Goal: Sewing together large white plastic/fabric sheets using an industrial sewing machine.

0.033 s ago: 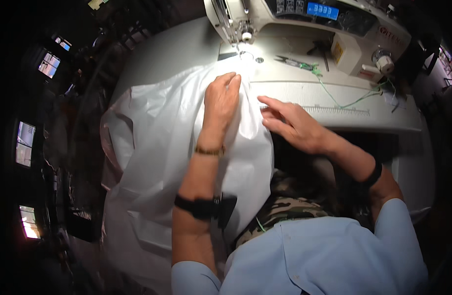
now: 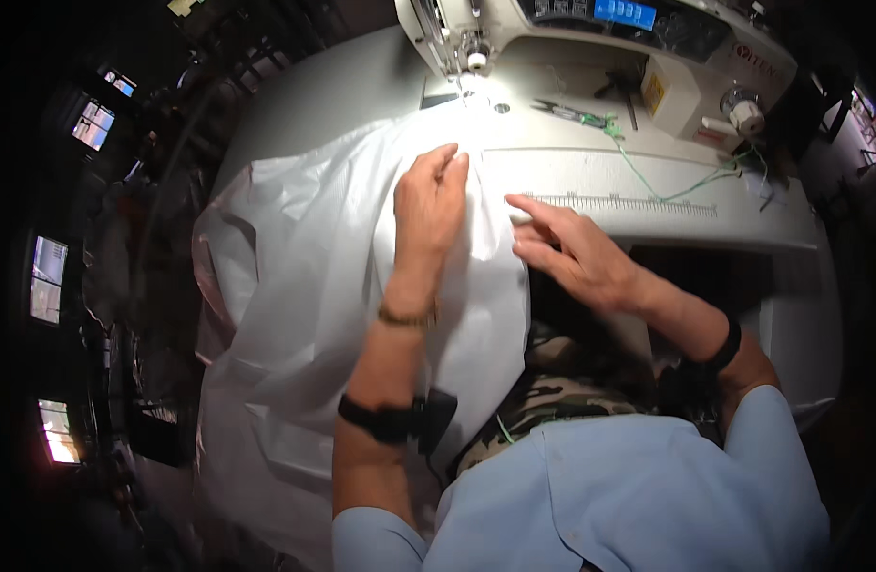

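Pressing flat on the white fabric (image 2: 361,276), your left hand (image 2: 430,205) lies palm down with fingers together, holding nothing, just pinning the cloth to the table (image 2: 648,214) a little nearer than the sewing machine (image 2: 590,48) needle. Your right hand (image 2: 576,253) rests at the fabric's right edge, fingers stretched out and loose, closed on nothing. The fabric spreads from under the needle toward you and falls off the table's left side. Keep both palms light and level, guide the edge straight along the printed ruler (image 2: 628,203), and stay well apart from the snips (image 2: 576,114) and green thread (image 2: 667,181) on the right.
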The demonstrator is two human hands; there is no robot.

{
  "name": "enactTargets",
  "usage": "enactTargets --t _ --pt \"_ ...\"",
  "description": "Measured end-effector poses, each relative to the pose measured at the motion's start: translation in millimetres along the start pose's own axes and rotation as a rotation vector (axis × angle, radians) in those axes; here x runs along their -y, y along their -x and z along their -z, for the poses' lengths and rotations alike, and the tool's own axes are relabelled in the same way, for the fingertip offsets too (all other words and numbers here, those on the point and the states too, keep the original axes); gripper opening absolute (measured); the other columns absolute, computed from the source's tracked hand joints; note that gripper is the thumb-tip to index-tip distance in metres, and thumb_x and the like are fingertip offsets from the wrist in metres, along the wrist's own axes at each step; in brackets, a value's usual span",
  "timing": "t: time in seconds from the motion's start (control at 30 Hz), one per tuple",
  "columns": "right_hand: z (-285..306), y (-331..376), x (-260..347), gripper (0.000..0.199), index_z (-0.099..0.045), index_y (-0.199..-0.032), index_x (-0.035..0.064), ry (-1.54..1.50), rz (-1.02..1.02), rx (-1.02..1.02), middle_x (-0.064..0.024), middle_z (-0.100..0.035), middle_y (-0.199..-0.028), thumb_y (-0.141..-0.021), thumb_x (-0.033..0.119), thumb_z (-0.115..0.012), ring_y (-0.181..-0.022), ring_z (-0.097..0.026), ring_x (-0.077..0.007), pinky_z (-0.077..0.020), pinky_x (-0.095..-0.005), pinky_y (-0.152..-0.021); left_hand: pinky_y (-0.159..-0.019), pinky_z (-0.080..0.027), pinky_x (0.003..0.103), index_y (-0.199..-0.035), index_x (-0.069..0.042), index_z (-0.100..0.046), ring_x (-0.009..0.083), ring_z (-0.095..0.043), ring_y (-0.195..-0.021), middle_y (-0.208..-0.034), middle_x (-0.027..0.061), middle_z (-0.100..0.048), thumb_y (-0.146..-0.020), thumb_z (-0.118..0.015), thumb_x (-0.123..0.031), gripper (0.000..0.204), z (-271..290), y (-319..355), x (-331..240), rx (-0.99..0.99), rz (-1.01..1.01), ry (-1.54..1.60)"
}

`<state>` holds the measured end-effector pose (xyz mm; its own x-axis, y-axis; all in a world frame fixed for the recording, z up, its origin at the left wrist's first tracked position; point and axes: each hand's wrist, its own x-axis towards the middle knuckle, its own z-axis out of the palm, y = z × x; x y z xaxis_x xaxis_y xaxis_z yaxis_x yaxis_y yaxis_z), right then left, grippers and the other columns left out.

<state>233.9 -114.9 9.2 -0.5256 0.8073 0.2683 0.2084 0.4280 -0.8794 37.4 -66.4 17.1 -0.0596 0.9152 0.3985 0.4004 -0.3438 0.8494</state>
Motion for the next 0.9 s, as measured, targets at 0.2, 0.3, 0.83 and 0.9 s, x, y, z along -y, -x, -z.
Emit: enactTargets --t 0.2,0.3,0.83,0.9 --pt "-72.1 78.1 -20.9 0.035 -0.057 -0.112 -0.0021 -0.443 -0.518 -0.128 -0.0044 -0.064 -0.094 -0.089 0.021 -0.071 -0.085 -0.057 -0.0086 -0.0485 -0.0255 -0.077 -0.069 -0.043 0.037 -0.099 0.0 -0.054 0.0301 -0.054 -0.082 -0.091 0.0141 -0.055 -0.077 -0.075 -0.01 0.032 19.5 166.2 -22.0 0.077 -0.153 -0.395" --pt "-101.0 95.3 -29.6 0.04 -0.056 -0.113 -0.0027 -0.531 -0.489 -0.136 -0.0107 -0.065 -0.1 -0.088 0.024 -0.071 -0.091 -0.06 -0.0152 -0.0495 -0.0306 -0.083 -0.073 -0.042 0.04 -0.098 0.0 -0.055 0.0341 -0.053 -0.083 -0.091 0.0149 -0.054 -0.076 -0.075 -0.014 0.032 26.8 205.2 -4.9 0.149 -0.061 -0.497" --pt "-62.1 123.6 -35.3 0.038 -0.066 -0.096 -0.0063 -0.294 -0.371 0.217 -0.0041 -0.065 -0.08 -0.094 0.031 -0.062 -0.069 -0.054 -0.0084 -0.0451 -0.0271 -0.061 -0.097 -0.037 0.044 -0.12 0.0 -0.052 0.0347 -0.047 -0.113 -0.123 0.0167 -0.049 -0.08 -0.066 -0.002 0.043 81.4 285.0 66.8 0.008 0.152 -0.808" --pt "-58.1 123.0 -44.2 0.035 -0.067 -0.093 -0.0045 -0.226 -0.779 0.095 -0.0047 -0.063 -0.079 -0.092 0.031 -0.065 -0.068 -0.055 -0.0087 -0.0456 -0.0274 -0.062 -0.093 -0.041 0.044 -0.114 0.0 -0.057 0.0344 -0.051 -0.109 -0.118 0.0167 -0.052 -0.08 -0.066 0.0 0.035 83.9 280.9 54.5 0.032 0.152 -0.811"
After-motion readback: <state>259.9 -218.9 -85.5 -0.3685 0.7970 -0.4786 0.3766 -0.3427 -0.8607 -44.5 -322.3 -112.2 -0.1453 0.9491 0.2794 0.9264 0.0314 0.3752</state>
